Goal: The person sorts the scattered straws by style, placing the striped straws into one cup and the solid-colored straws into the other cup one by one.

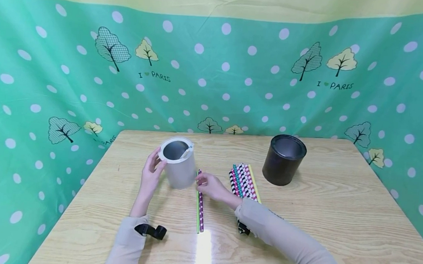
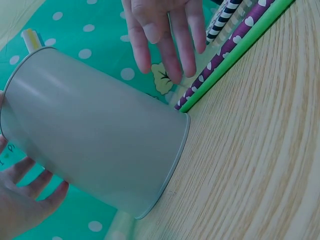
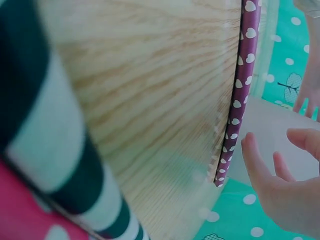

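Observation:
A pale grey can [image 1: 180, 172] with a white rim stands upright at the left of the table. My left hand [image 1: 150, 177] holds its left side near the rim, fingers around the wall. A pale straw [image 1: 186, 152] leans inside it, its end poking past the rim. Two straws, one green [image 1: 197, 213] and one purple with white hearts [image 1: 201, 213], lie side by side on the table, just right of the can. Over their far ends hovers my right hand [image 1: 213, 187], fingers loosely bent. Nothing shows in its grasp in the right wrist view.
A bundle of several patterned straws [image 1: 243, 181] lies right of my right hand, partly under my forearm. Farther right stands an open black can [image 1: 282, 165]. A green dotted curtain [image 1: 215, 79] hangs behind the wooden table [image 1: 339, 198].

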Motion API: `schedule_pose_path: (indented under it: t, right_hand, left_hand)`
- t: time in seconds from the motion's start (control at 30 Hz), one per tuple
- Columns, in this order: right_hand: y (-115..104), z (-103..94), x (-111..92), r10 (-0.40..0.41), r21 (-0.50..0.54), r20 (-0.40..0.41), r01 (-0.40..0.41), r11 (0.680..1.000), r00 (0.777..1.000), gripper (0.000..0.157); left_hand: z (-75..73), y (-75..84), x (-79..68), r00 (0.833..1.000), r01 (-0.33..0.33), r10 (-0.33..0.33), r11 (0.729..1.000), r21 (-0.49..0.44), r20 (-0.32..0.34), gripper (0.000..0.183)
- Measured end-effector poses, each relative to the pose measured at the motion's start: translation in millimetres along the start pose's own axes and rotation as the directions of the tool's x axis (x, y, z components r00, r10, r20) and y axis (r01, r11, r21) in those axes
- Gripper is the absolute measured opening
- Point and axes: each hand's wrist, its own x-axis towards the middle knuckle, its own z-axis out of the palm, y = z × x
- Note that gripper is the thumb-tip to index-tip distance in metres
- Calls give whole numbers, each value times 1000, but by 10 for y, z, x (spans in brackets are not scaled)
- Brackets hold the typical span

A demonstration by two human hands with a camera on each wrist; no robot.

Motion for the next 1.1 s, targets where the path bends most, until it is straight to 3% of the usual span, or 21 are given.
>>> schedule_pose_path:
  t: [0.33, 0.6, 0.87, 1.1]
  right_hand:
    - [11, 24, 5, -3, -132, 44, 9, 991, 999, 37]
    - [-9, 31, 12, -16, -312, 68, 37, 949, 998, 39]
    - [-22, 40, 14, 38, -353, 84, -6, 936, 996, 35]
    - [25, 49, 67, 12, -395, 107, 32, 918, 994, 33]
  left_hand:
    - [6, 0, -14, 1000, -25, 25, 1000, -8, -4, 48]
    - [-4, -5, -9, 1000, -14, 14, 1000, 7, -4, 48]
    - [1, -3, -9, 1000, -13, 13, 1000, -4, 2, 48]
    - [2, -9, -1, 1000, -2, 2, 1000, 22, -1, 48]
